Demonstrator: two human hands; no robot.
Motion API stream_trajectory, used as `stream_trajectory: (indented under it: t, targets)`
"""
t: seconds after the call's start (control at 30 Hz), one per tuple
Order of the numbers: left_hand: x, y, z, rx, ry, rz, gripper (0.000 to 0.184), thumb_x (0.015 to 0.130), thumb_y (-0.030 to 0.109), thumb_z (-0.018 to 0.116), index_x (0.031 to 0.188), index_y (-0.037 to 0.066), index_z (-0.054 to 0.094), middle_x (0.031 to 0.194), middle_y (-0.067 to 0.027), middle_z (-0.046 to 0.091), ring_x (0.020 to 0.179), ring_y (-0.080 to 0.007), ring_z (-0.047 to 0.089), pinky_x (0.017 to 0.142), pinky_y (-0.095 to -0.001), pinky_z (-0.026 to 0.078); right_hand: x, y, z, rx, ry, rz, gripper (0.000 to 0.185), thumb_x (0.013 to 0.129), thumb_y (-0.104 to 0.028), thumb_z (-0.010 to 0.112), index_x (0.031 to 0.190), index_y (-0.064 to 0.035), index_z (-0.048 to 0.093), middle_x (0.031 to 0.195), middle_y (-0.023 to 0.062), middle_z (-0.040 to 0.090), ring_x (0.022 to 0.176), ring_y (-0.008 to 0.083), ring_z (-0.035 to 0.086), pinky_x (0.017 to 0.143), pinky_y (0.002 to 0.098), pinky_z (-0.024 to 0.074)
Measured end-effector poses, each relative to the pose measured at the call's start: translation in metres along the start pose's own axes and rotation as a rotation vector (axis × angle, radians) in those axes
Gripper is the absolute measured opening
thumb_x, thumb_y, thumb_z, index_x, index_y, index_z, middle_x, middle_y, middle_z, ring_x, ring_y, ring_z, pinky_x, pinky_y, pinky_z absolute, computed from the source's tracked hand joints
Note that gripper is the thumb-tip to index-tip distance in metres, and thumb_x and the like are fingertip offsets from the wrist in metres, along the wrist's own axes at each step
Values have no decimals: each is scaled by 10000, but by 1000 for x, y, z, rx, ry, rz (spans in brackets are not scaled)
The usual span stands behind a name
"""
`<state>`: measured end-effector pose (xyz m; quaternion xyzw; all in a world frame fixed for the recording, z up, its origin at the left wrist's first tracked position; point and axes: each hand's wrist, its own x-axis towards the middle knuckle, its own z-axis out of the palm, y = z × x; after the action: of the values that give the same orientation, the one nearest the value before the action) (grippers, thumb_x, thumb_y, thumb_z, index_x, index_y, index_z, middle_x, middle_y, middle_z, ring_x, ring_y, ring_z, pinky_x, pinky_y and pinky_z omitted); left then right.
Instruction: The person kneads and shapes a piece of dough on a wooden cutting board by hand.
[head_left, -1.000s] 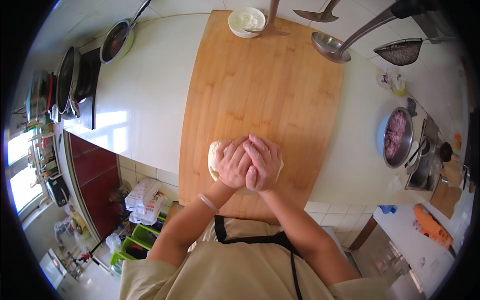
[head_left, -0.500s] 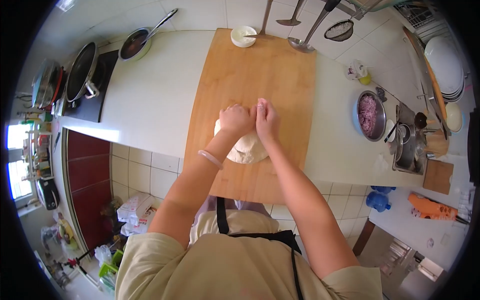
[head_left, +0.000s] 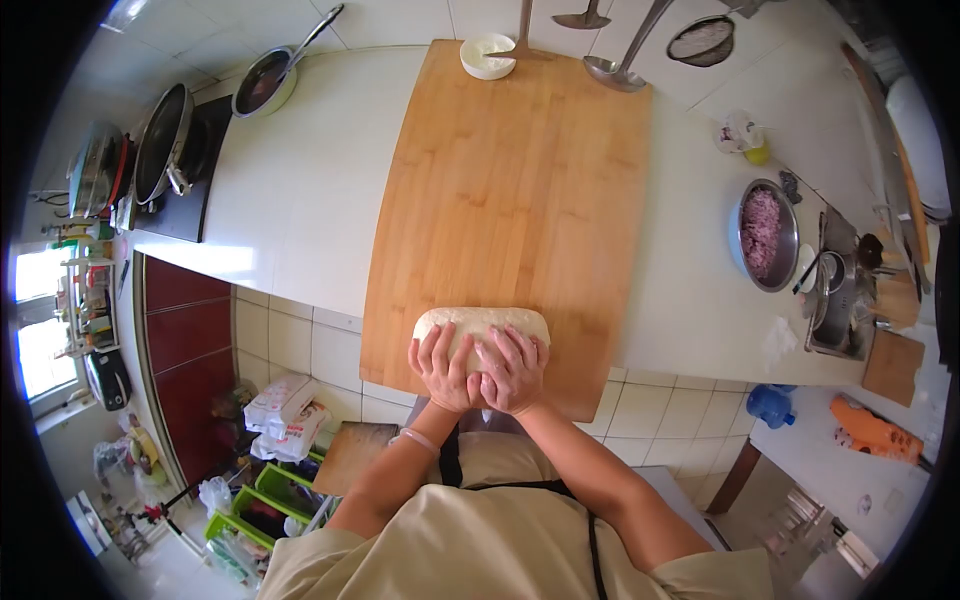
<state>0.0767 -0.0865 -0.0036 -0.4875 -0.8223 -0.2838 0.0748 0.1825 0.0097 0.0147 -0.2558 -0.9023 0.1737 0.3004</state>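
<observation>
A pale, smooth lump of dough (head_left: 480,316) lies near the front edge of the wooden board (head_left: 510,190), stretched sideways into a thick oblong. On its left half rests my left hand (head_left: 443,368), fingers spread over the top. My right hand (head_left: 512,368) lies on the right half, its fingers likewise apart. The two hands touch at the middle, with both palms low against the near side of the dough. The dough's underside is hidden.
At the board's far edge stands a white bowl (head_left: 488,57) of white contents, beside hanging utensils. A metal bowl (head_left: 764,235) of chopped purple food sits right, near the sink (head_left: 840,300). Left are a pan (head_left: 165,143) and a pot with a ladle (head_left: 264,83).
Both hands have drawn back toward my body along with the dough. From stacked above a rounder lump, they now lie side by side with fingers spread over a wider one.
</observation>
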Motion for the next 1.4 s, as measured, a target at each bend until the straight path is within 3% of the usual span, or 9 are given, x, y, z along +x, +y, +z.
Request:
stream_trajectory:
  t: [0.4,0.7,0.83,0.87,0.9,0.93,1.1,1.23,1.4]
  targets:
    - [122,-45,20,-122,-66,0,574,925,507,382,1175,102,703,1256,-152,648,1177,-343,589,1099,-514,302,117,36,33,59,-68,64,476,914,-359,422,1168,-48,678,1192,166,658,1049,328,631,951,471,398]
    - [206,-64,47,-306,-129,-67,440,875,413,496,1076,81,704,1095,-107,707,1048,-314,635,1022,-485,378,170,75,72,144,45,227,307,874,-234,516,1082,-70,672,1090,112,683,999,328,626,887,469,443]
    - [213,-51,43,-159,64,-61,457,924,448,473,1085,99,720,1065,-107,709,1052,-319,622,976,-467,408,172,73,80,30,174,252,213,913,-209,542,1006,-90,692,1045,113,689,955,333,620,870,454,457]
    - [213,-49,29,-47,-279,-134,447,947,450,463,1107,122,721,1072,-102,706,1077,-307,613,966,-455,415,166,68,75,7,-84,382,200,934,-233,556,964,-96,698,1034,111,690,935,328,618,871,466,456]
    - [216,-46,14,67,-621,-208,438,970,452,453,1128,145,723,1079,-96,703,1102,-296,605,955,-443,423,165,62,63,10,-78,358,200,934,-233,556,964,-96,698,1034,111,690,935,328,618,871,466,456]
    - [222,-38,-3,155,-747,-250,431,994,435,427,1119,157,732,1110,-90,698,1114,-300,601,959,-443,419,166,56,47,83,-175,332,210,939,-244,548,975,-98,695,1033,109,691,930,327,620,878,473,452]
    - [129,-20,-27,30,-466,-185,385,993,373,446,1222,188,693,1276,-100,642,1218,-298,554,1049,-490,370,113,1,13,-45,-236,302,255,935,-265,541,1036,-85,690,1094,134,685,998,343,613,921,502,433]
    - [43,-13,-37,-51,-191,-132,456,934,337,515,1341,155,611,1399,-156,567,1317,-350,495,1123,-565,282,57,-17,-6,-94,-170,54,354,914,-304,550,1166,-87,670,1252,187,615,1166,379,554,1021,555,380]
    - [-5,-8,-24,-61,-8,-83,509,961,442,417,1313,139,626,1396,-178,563,1306,-388,503,1110,-573,289,6,-15,-6,-71,-122,-42,466,941,-413,490,1262,-116,650,1359,176,567,1251,367,530,1086,568,331]
